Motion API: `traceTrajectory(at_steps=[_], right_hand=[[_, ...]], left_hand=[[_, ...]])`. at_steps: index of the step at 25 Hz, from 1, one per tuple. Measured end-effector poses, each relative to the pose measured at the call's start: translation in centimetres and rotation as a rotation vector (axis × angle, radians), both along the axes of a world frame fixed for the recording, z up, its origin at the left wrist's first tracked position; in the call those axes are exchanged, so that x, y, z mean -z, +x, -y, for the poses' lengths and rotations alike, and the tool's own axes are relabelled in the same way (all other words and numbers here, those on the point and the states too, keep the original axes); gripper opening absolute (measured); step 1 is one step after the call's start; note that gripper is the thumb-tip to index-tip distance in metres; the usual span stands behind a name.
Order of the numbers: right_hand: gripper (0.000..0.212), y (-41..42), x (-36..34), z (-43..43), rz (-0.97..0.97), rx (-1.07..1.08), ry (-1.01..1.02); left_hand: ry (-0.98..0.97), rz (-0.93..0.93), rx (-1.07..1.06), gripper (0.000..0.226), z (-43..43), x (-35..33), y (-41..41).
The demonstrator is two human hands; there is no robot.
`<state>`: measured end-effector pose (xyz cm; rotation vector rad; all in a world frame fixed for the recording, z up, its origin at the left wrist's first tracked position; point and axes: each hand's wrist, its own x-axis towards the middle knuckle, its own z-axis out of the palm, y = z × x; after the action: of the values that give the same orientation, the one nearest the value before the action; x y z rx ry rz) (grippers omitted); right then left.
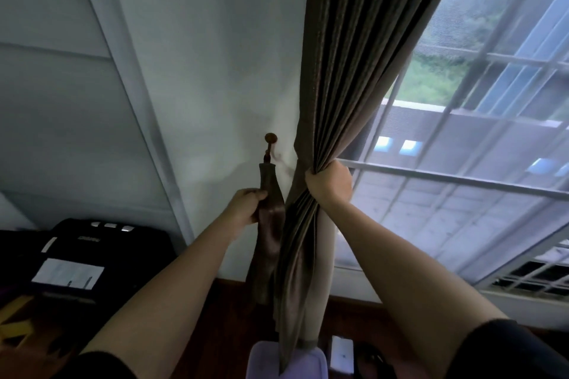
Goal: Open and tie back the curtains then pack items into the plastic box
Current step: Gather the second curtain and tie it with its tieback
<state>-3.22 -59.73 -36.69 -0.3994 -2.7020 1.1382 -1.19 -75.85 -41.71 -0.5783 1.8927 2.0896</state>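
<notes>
Lilac box (288, 361) under gathered curtain (335, 120)

Curtain (345, 86): brown-grey, plain, vertical pleats. Tieback (269, 224): glossy dark brown, plain. Wall knob (271, 138): reddish-brown. Wall (209, 55): white. Window bars (446, 177): white. Floor (215, 326): dark red-brown. Plastic box (261, 360): pale lilac. Bag (77, 249): black, white label.

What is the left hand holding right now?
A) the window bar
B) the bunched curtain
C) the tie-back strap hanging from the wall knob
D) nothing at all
C: the left hand grips the strap that hangs from the knob, while the right hand clutches the gathered curtain.
</notes>
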Motion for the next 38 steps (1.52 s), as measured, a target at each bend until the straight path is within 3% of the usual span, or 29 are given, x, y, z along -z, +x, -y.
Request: traceTrajectory(at_steps=[4, 9, 14, 19, 22, 27, 29, 34, 38], right_hand=[[0.034, -0.5, -1.2, -0.8, 0.065, -0.048, 0.122], [0.042, -0.8, -2.3, -0.9, 0.150, -0.072, 0.184], [0.043, -0.7, -2.3, -0.8, 0.151, -0.092, 0.168], [0.044, -0.7, -2.7, -0.7, 0.149, -0.125, 0.119], [0.042, -0.5, -2.5, -0.8, 0.145, -0.131, 0.117], [0.040, -0.5, -2.5, -1.2, 0.140, -0.131, 0.122], [0.039, -0.5, -2.5, -1.0, 0.151, -0.149, 0.114], [0.038, -0.3, -2.4, -1.1, 0.147, -0.160, 0.092], [0.041, 0.1, -2.4, -0.9, 0.147, -0.188, 0.080]], left_hand=[[0.271, -0.011, -0.043, 0.022, -1.3, -0.6, 2.1], [0.208, -0.028, -0.116, 0.019, -3.5, 0.6, 4.0], [0.570, -0.014, -0.194, 0.023, -4.6, 1.1, 5.1], [0.372, 0.012, -0.231, 0.028, -8.0, 1.4, 4.4], [0.239, -0.125, -0.218, 0.028, -9.4, 2.3, 4.8], [0.430, -0.212, -0.168, 0.032, -9.8, 1.9, 4.8], [0.320, -0.285, -0.123, 0.037, -10.2, 2.6, 4.6], [-0.210, -0.428, -0.092, 0.067, -11.0, 2.7, 4.4], [-0.788, -0.395, -0.198, 0.058, -11.7, 1.5, 4.2]])
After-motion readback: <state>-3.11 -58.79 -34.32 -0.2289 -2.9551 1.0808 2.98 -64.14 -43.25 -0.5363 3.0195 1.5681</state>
